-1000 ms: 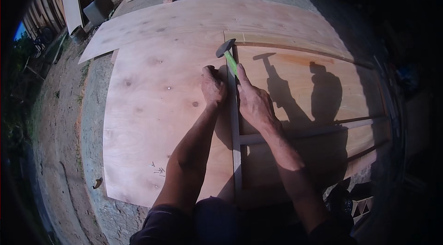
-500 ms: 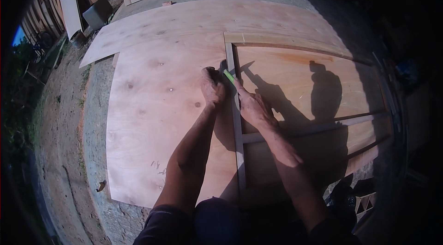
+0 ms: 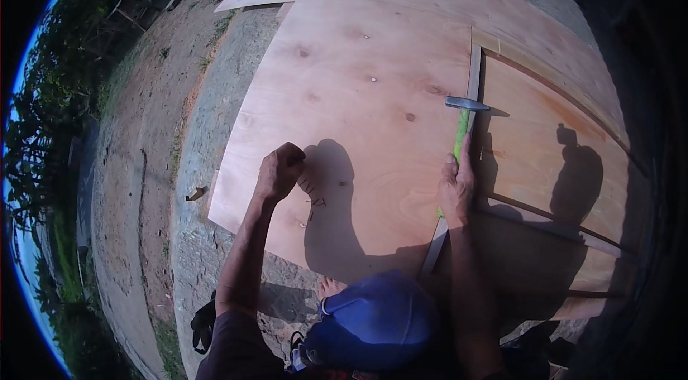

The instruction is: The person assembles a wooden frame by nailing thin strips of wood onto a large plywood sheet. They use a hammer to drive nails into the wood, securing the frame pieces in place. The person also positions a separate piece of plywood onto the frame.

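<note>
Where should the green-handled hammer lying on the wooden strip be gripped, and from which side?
Grip the green-handled hammer at the lower end of its handle, coming from the near side. It lies lengthwise along the wooden strip, its metal head pointing away, so the handle end is closest. The right hand already rests there. The left hand is at the small nails on the plywood sheet.

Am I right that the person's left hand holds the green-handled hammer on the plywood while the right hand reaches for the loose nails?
Not quite: the head view shows the hands swapped. The right hand holds the green-handled hammer on the plywood, while the left hand reaches for the loose nails.
</note>
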The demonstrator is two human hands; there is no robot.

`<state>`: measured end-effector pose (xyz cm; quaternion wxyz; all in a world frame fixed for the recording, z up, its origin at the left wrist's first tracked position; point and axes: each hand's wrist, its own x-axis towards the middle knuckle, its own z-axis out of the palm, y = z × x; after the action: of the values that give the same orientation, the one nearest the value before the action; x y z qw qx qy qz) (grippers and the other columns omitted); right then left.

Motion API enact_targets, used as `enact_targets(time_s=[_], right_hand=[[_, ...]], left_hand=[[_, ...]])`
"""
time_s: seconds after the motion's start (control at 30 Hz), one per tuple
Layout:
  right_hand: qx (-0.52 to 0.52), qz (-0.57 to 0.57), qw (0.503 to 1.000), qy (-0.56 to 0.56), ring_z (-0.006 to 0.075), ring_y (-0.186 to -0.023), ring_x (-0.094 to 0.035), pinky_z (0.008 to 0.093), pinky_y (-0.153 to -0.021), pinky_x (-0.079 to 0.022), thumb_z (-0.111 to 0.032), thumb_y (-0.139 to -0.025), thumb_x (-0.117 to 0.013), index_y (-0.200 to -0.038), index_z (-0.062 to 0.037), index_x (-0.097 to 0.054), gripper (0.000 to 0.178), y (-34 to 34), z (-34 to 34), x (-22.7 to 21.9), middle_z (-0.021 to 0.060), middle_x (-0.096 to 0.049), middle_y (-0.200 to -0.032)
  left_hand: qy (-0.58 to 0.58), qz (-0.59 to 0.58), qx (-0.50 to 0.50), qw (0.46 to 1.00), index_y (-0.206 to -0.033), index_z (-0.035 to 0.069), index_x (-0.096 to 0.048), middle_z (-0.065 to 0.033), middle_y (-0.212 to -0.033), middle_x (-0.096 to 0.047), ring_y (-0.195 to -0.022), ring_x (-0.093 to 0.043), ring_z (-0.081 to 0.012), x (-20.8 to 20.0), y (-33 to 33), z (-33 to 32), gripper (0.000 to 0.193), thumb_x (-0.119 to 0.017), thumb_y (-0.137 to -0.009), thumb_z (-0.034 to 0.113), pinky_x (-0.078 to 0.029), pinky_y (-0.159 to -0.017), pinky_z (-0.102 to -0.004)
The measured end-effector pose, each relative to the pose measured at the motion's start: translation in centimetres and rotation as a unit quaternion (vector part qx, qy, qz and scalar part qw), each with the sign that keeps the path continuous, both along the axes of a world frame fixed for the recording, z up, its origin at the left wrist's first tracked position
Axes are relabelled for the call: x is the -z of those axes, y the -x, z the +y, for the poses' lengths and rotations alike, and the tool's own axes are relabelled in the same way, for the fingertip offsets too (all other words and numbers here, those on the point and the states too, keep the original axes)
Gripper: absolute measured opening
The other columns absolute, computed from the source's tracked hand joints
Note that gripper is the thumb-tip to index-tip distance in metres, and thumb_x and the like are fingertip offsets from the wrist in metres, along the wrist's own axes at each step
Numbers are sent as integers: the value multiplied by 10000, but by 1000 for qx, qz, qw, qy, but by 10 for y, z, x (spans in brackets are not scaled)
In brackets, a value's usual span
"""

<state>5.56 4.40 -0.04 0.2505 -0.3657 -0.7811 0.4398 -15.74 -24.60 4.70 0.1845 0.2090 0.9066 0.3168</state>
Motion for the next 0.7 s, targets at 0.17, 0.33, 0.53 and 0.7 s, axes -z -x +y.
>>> enact_targets(time_s=[0.17,0.33,0.53,0.7], right_hand=[[6,19,997,72,289,-1263,-585,364,-990,-487,-123,-1039,-471,-1581,-124,-276,576,-3,-2,4,185,-456,-1526],[8,21,995,100,274,-1221,-604,352,-977,-489,-117,-1039,-467,-1588,-127,-251,590,-6,3,2,211,-466,-1510],[16,67,997,-34,138,-802,-537,276,-776,-495,-86,-1026,-486,-1594,-120,-241,620,0,-3,3,182,-618,-1231],[58,127,989,45,87,-709,-405,240,-682,-462,-65,-1018,-482,-1605,-135,-210,651,-8,-3,8,73,-597,-1129]], left_hand=[[52,55,8,997,-977,26,-646,-163,-950,-725,-914,-708,-337,-1,-26,-20,139,-655,-848,78,-558,-806,-404],[68,114,52,990,-958,23,-594,-155,-869,-691,-841,-683,-347,9,-36,-17,130,-647,-864,94,-537,-743,-427],[111,300,165,933,-949,29,-506,-187,-868,-561,-821,-583,-391,24,-52,-12,80,-523,-872,10,-475,-724,-507],[-72,197,138,968,-982,21,-481,-196,-906,-548,-854,-565,-405,9,-22,59,70,-533,-936,28,-469,-750,-483]])
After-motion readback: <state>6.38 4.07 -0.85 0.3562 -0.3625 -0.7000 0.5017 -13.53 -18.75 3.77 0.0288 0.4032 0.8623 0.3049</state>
